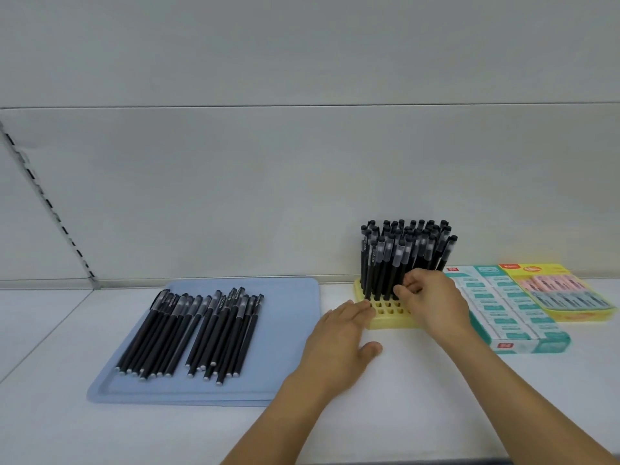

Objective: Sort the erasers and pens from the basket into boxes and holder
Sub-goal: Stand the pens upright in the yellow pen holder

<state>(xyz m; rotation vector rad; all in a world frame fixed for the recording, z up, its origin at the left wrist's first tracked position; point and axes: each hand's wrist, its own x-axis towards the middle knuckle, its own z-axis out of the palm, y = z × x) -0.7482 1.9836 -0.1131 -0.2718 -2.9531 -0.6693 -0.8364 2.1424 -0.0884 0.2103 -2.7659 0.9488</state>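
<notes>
seating a pen (399, 280), my right hand (432, 297) pinches it; left hand (342, 330), fingers flat, steadies the holder (379, 322). i judge a slip could topple neighbours.

A white shelf (402, 397) backed by a pale wall panel (302, 182).

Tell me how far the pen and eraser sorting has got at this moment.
Done: many black pens stand upright in the yellow holder, and both eraser boxes look full. In hand: the right hand pinches a pen at the holder's front rows while the left hand steadies its edge. Left: a pile of loose pens lies on the blue tray, and front slots remain empty.
</notes>
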